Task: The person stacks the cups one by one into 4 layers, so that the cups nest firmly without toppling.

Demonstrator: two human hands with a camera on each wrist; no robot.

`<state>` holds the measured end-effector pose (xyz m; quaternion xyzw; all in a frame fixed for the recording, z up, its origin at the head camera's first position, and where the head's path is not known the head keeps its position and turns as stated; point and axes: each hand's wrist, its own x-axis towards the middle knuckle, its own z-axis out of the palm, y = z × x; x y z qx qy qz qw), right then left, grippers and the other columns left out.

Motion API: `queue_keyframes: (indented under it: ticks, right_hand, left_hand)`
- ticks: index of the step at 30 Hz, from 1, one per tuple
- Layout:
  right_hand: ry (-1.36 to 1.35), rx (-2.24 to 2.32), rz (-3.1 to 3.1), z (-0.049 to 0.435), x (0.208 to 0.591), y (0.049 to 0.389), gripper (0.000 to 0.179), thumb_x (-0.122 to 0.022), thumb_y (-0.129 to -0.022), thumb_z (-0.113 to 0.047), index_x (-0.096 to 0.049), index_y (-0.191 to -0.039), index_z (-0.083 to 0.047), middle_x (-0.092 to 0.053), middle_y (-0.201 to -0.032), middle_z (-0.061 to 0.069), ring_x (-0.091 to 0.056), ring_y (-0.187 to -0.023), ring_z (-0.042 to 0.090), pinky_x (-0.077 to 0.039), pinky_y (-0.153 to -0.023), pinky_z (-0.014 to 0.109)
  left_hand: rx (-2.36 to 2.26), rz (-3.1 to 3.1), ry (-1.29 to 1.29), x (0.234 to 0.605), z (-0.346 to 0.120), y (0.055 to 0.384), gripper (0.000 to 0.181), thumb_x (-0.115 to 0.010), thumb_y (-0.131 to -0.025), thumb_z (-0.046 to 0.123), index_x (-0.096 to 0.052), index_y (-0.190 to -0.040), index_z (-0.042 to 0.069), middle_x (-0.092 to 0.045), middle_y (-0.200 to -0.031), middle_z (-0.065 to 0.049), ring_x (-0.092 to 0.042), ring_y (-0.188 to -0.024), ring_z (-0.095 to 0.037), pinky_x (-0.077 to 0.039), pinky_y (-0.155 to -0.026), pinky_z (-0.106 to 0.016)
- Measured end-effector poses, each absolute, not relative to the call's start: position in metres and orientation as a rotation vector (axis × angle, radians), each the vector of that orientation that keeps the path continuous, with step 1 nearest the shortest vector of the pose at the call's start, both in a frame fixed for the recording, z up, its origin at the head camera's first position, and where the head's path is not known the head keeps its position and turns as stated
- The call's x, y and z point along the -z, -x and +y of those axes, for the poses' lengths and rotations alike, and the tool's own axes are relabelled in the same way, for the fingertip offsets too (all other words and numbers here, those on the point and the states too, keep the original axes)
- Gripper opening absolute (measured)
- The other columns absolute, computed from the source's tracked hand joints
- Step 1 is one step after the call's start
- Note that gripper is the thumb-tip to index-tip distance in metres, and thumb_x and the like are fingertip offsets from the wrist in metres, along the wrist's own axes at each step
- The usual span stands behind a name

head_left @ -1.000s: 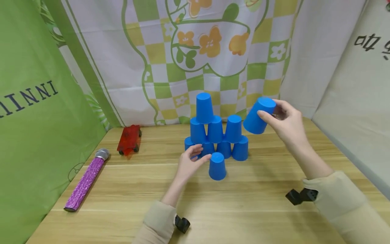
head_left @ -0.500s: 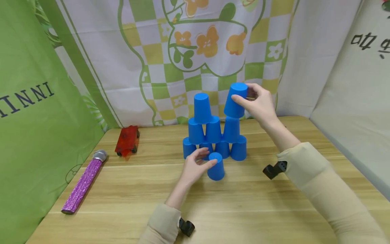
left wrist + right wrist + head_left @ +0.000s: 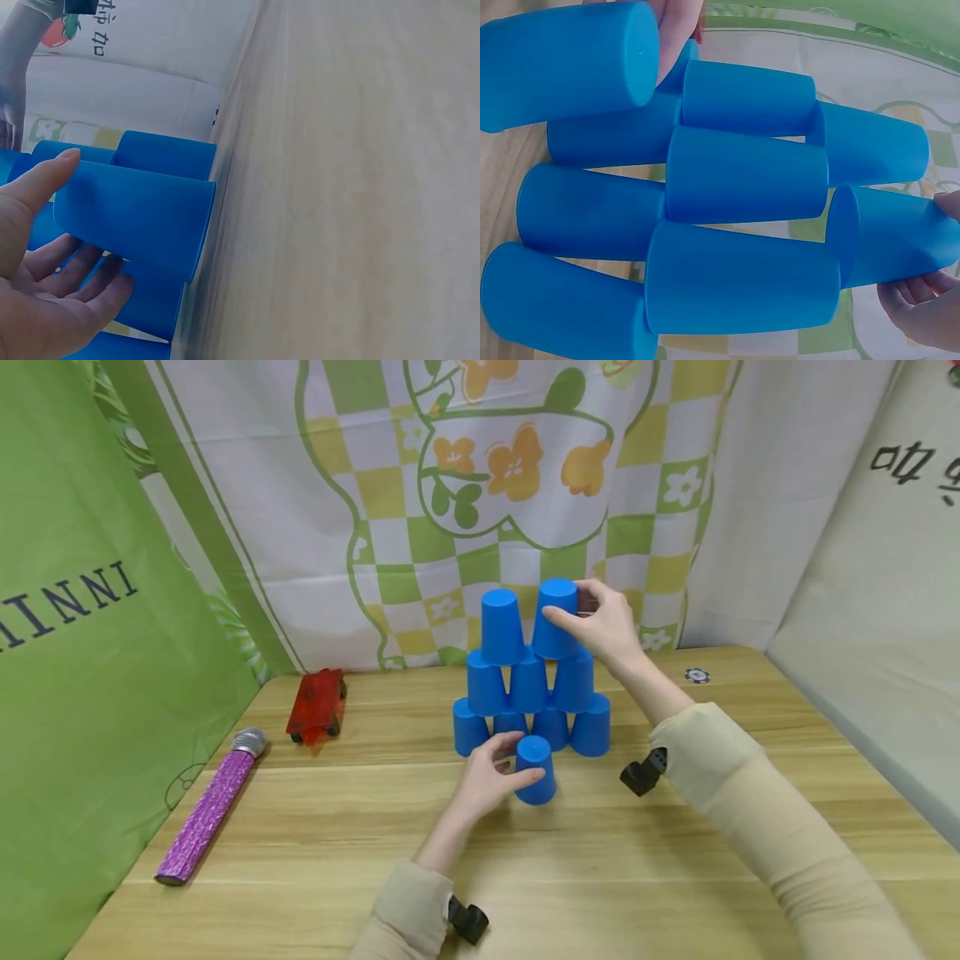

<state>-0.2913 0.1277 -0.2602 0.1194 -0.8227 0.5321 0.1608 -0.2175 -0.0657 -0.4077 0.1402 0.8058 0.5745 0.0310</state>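
Observation:
My right hand (image 3: pixel 607 622) grips an upside-down blue cup (image 3: pixel 556 618) between thumb and fingers, just over the second row of a blue cup pyramid. The right wrist view shows this cup (image 3: pixel 896 236) slightly tilted; whether its rim touches the cups below, I cannot tell. Beside it one blue cup (image 3: pixel 502 627) stands on the second row. Several upside-down cups form the bottom row (image 3: pixel 591 727). In front of the pyramid, a single blue cup (image 3: pixel 535 770) stands on the table. My left hand (image 3: pixel 487 777) is loosely around it, thumb and fingers spread on either side (image 3: pixel 67 292).
On the left of the wooden table (image 3: pixel 600 877) lie a purple microphone (image 3: pixel 208 814) and a red toy car (image 3: pixel 317 704). A small round chip (image 3: pixel 697 676) lies at the back right. Patterned cloth (image 3: pixel 517 560) hangs behind the table.
My right hand has brought its cup leftward from the right side to above the second row, beside the top cup. My left hand has moved right, around the front cup.

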Motion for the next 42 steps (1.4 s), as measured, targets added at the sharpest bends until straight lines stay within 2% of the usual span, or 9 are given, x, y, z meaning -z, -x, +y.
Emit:
queue_keyframes:
  ticks: [11,26,36,42]
  right_hand:
    - [-0.339,-1.487,-2.376,0.124,0.263,0.292,0.055,-0.069,-0.085,-0.028,-0.05,-0.131,-0.002,-0.058,-0.122,0.02,-0.057,-0.115,0.034,-0.047,-0.098,0.046]
    - [-0.337,-1.474,-2.381,0.123,0.265,0.291,0.054,-0.069,-0.086,-0.027,-0.05,-0.129,0.0,-0.058,-0.122,0.021,-0.057,-0.115,0.034,-0.047,-0.098,0.046]
    - [-0.328,-1.491,-2.434,0.126,0.27,0.29,0.06,-0.067,-0.087,-0.03,-0.045,-0.133,0.001,-0.053,-0.131,0.021,-0.053,-0.12,0.035,-0.045,-0.101,0.048]
    - [-0.407,-1.496,-2.44,0.133,0.274,0.289,0.063,-0.067,-0.087,-0.032,-0.042,-0.136,0.0,-0.051,-0.135,0.02,-0.048,-0.126,0.035,-0.039,-0.107,0.047]
  left_hand:
    - [-1.747,2.499,-0.51,0.413,-0.066,0.221,0.058,-0.073,-0.082,0.022,-0.049,-0.13,0.002,-0.057,-0.129,-0.019,-0.055,-0.119,-0.034,-0.047,-0.099,-0.049]
    - [-1.778,2.493,-0.474,0.415,-0.064,0.221,0.053,-0.074,-0.082,0.02,-0.051,-0.128,0.004,-0.058,-0.127,-0.017,-0.056,-0.117,-0.032,-0.048,-0.098,-0.046]
    - [-1.808,2.504,-0.475,0.415,-0.065,0.218,0.051,-0.073,-0.082,0.023,-0.052,-0.125,0.005,-0.059,-0.124,-0.017,-0.057,-0.115,-0.033,-0.048,-0.097,-0.047]
    - [-1.826,2.513,-0.462,0.416,-0.067,0.219,0.048,-0.073,-0.082,0.023,-0.054,-0.123,0.006,-0.059,-0.122,-0.016,-0.058,-0.114,-0.033,-0.049,-0.096,-0.048]
